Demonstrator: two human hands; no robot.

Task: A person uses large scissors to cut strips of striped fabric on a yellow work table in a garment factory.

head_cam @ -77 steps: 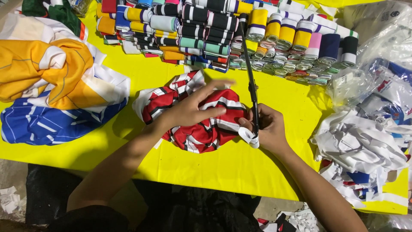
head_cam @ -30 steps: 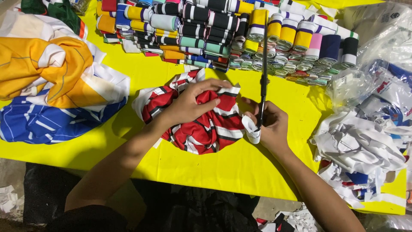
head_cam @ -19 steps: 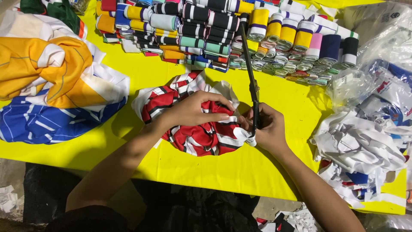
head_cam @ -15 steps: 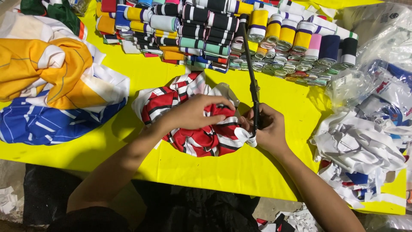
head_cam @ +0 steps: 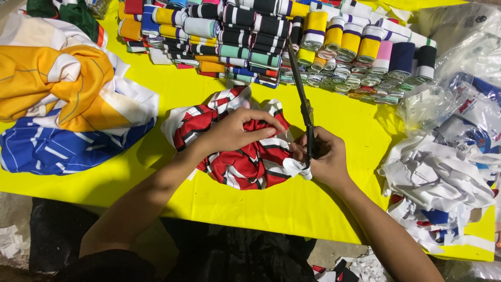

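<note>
A bunched red, white and black striped garment (head_cam: pixel 237 156) lies on the yellow table (head_cam: pixel 156 94). My left hand (head_cam: pixel 237 128) grips its upper fold, fingers pinching the cloth near the right edge. My right hand (head_cam: pixel 326 156) holds black scissors (head_cam: pixel 302 99) by the handles, blades pointing away from me toward the far side. A white strip (head_cam: pixel 295 167) of the garment curls under the scissors, by my right thumb.
Rows of folded striped knit bands (head_cam: pixel 271 36) fill the far side. A heap of yellow, white and blue garments (head_cam: pixel 68 99) lies at the left. Clear plastic bags (head_cam: pixel 459 57) and a pile of white cloth scraps (head_cam: pixel 443 183) crowd the right edge.
The scissors tilted right, then swung back to lean left. My left hand shifted its grip across the garment toward the scissors, bunching the cloth.
</note>
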